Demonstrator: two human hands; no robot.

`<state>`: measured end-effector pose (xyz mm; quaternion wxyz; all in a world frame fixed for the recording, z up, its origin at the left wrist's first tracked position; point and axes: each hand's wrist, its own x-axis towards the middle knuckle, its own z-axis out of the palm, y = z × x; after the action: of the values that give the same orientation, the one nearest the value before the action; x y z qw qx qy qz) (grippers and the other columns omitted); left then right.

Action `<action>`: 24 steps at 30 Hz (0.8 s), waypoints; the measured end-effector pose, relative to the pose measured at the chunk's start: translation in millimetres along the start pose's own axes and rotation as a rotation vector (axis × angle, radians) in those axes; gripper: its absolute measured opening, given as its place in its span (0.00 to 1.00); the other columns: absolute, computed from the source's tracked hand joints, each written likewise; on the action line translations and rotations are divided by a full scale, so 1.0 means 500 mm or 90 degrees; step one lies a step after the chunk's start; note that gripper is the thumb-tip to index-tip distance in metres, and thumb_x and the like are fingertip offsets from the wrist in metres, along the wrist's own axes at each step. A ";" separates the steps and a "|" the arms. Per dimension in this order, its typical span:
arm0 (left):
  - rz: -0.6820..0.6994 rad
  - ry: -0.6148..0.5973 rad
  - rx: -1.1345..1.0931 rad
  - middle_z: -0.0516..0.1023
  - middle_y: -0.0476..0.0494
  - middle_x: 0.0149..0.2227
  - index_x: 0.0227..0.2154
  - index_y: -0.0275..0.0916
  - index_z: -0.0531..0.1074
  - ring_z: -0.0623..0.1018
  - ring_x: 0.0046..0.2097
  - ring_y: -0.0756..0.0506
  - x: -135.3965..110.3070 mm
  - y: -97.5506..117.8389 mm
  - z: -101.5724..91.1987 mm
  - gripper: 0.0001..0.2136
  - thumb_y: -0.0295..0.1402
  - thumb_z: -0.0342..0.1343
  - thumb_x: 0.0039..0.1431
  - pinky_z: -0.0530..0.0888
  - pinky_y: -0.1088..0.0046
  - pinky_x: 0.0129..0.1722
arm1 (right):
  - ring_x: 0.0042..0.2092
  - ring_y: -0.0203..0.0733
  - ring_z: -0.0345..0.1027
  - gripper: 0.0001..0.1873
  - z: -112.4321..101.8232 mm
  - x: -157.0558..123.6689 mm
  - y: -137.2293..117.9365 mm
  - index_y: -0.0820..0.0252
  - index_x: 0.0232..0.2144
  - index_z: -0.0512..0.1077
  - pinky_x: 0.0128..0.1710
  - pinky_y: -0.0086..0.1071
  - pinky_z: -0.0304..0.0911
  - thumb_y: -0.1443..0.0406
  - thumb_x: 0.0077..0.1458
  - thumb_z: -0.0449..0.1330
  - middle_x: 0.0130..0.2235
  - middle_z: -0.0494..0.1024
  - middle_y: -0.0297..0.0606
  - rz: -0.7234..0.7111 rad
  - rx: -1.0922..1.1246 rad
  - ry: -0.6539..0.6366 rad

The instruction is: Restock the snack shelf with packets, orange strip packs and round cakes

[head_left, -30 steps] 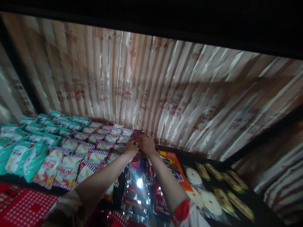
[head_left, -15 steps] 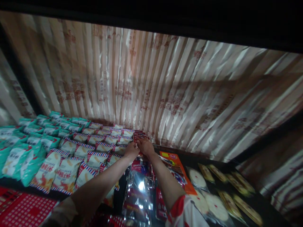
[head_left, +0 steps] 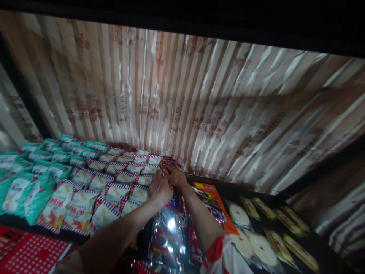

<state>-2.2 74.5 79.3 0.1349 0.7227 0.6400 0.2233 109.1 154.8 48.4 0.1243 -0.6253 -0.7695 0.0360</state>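
Note:
Both hands meet at the back of a column of dark red snack packets [head_left: 169, 162] on the black shelf. My left hand [head_left: 161, 189] is curled at the near side of these packets, its fingertips partly hidden. My right hand [head_left: 175, 176] lies close against it, with bent fingers on the packets' near edge. Below my wrists, shiny clear-wrapped packets [head_left: 167, 234] lie in the same column. White snack bags with striped edges [head_left: 98, 182] stand in rows to the left of my left hand.
Teal snack bags [head_left: 38, 167] fill the far left. Right of my arms are an orange packet [head_left: 218, 205], round wrapped flatbreads [head_left: 261, 247] and long yellow packs [head_left: 300, 251]. A red basket [head_left: 31, 253] sits at lower left. A pleated curtain [head_left: 171, 95] hangs behind.
My left hand has shifted slightly nearer and turned, its back now showing more. My right hand has moved little, staying on the dark red packets. The view has shifted slightly.

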 end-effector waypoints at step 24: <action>0.033 -0.042 -0.064 0.67 0.36 0.53 0.53 0.31 0.60 0.65 0.55 0.43 0.009 -0.024 0.032 0.22 0.26 0.47 0.52 0.59 0.71 0.55 | 0.61 0.46 0.48 0.25 -0.004 -0.018 -0.021 0.51 0.54 0.62 0.58 0.45 0.41 0.52 0.58 0.44 0.59 0.61 0.41 0.080 -0.040 -0.005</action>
<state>-4.2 82.1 60.8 0.1860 0.7386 0.6040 0.2345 101.1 143.7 51.5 0.0990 -0.6757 -0.7302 0.0217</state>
